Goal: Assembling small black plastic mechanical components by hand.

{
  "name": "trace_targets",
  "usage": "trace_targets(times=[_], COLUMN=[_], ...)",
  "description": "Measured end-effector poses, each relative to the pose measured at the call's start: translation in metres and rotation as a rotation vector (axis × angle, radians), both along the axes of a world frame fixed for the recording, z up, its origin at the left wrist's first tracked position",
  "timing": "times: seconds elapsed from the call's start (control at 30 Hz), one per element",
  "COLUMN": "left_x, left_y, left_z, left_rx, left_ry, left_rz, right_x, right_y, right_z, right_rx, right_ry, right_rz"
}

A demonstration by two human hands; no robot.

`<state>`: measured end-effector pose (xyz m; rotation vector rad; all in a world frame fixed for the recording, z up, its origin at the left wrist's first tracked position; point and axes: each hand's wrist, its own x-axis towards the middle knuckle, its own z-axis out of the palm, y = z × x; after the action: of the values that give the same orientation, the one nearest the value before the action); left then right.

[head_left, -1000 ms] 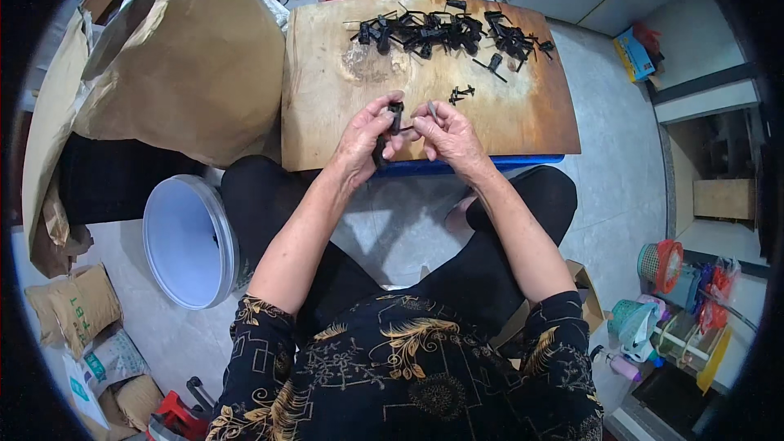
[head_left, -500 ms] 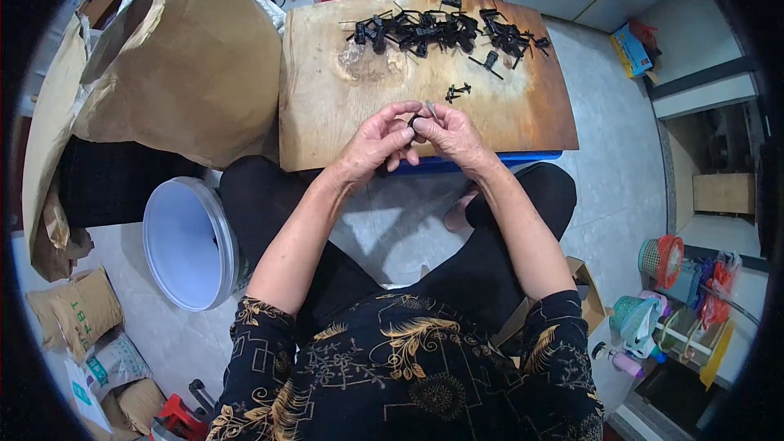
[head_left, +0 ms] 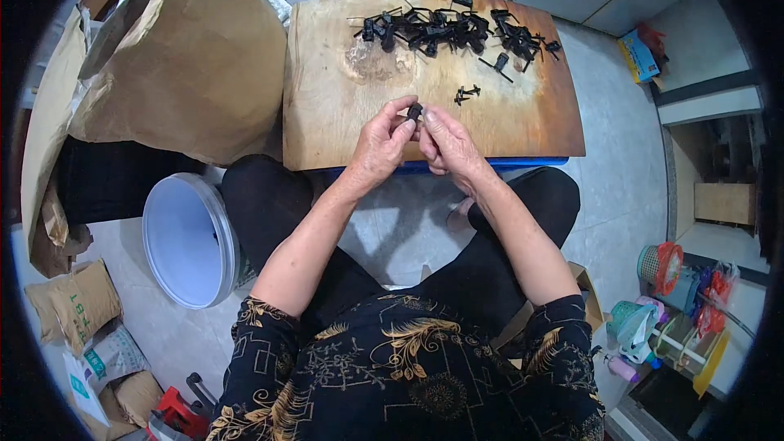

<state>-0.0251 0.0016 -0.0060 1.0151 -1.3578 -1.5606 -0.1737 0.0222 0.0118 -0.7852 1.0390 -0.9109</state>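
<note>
Between the thumb and fingers of my left hand [head_left: 381, 143] is a small black plastic part [head_left: 415, 112], held up over the near edge of the wooden board [head_left: 327, 114]. My right hand [head_left: 447, 140] is pinched closed right against the part's right side; whatever its fingertips grip is too small to make out. Just beyond my right hand lie a few small black pieces [head_left: 467, 95] with thin stems. Farther back on the board spreads a pile of black plastic parts [head_left: 441, 31] with thin rods sticking out, one part [head_left: 498, 65] lying apart in front.
A white bucket [head_left: 151, 237] stands left of my legs, below a large brown paper sack [head_left: 184, 73]. An open cardboard box [head_left: 590, 298] sits by my right elbow. Baskets [head_left: 629, 318] and plastic bags are at the right, packed sacks [head_left: 77, 306] at the lower left.
The black part has been raised and now shows more clearly in my left fingers. My right hand has turned, and the slim grey thing seen in it before is hidden.
</note>
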Motion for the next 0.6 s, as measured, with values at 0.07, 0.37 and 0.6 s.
trace_targets(times=[0.07, 0.37, 0.6], left_x=[-0.0013, -0.0032, -0.0083], left_y=[0.0002, -0.0037, -0.0027], left_z=[0.0032, 0.0057, -0.0011], left_rx=[0.076, 0.090, 0.043], left_ry=[-0.077, -0.091, -0.073], left_rz=[0.017, 0.005, 0.071], right_x=[0.0021, 0.0051, 0.0078], right_y=[0.0003, -0.0036, -0.0075], right_z=[0.0015, 0.0017, -0.0032], right_rx=[0.050, 0.095, 0.129], right_ry=[-0.031, -0.033, -0.070], right_rz=[0.025, 0.005, -0.002])
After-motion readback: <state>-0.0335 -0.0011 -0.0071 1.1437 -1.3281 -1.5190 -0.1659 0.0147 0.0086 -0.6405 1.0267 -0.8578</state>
